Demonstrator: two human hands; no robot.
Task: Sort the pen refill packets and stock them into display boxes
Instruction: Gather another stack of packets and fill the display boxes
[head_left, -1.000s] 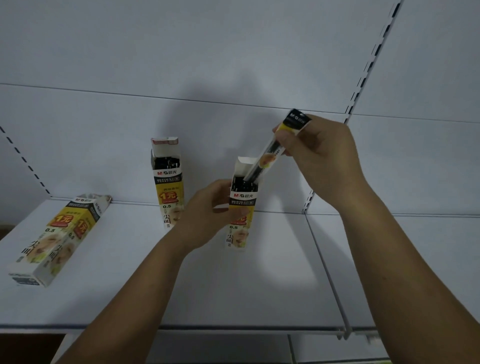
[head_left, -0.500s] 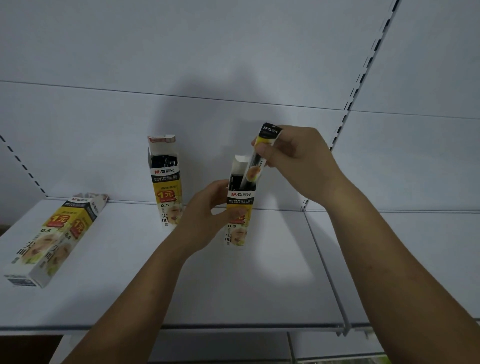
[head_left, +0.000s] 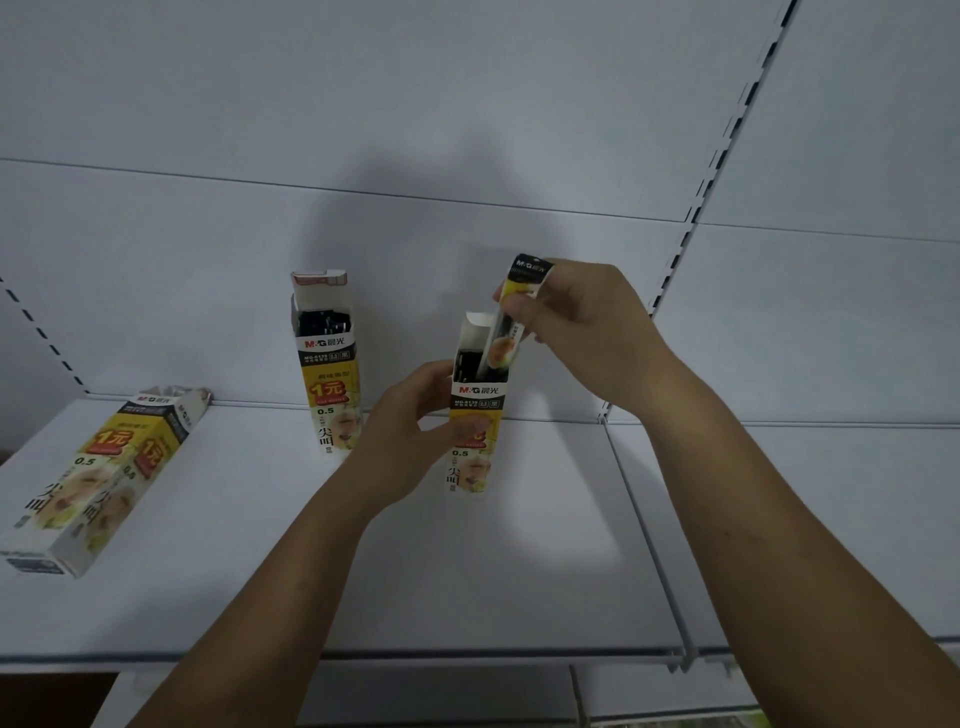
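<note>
Right hand (head_left: 587, 327): fingers pinch the top of a refill packet (head_left: 511, 322), its lower end inside the open box.
Left hand (head_left: 410, 436): fingers wrapped around the held display box (head_left: 475, 415), upright on the shelf (head_left: 467, 571).
Done: second upright box (head_left: 327, 364) looks filled.
Left: seating this packet; the lying box (head_left: 98, 478) probably awaits handling.

left arm: bare, reached up and forward from lower left | left hand (head_left: 410, 431): grip closed round the box (head_left: 471, 441) side, thumb across its front | right arm: bare, reached in from lower right, wrist bent | right hand (head_left: 582, 322): fingertips pinched the packet (head_left: 511, 322) near its top, above left hand
</note>
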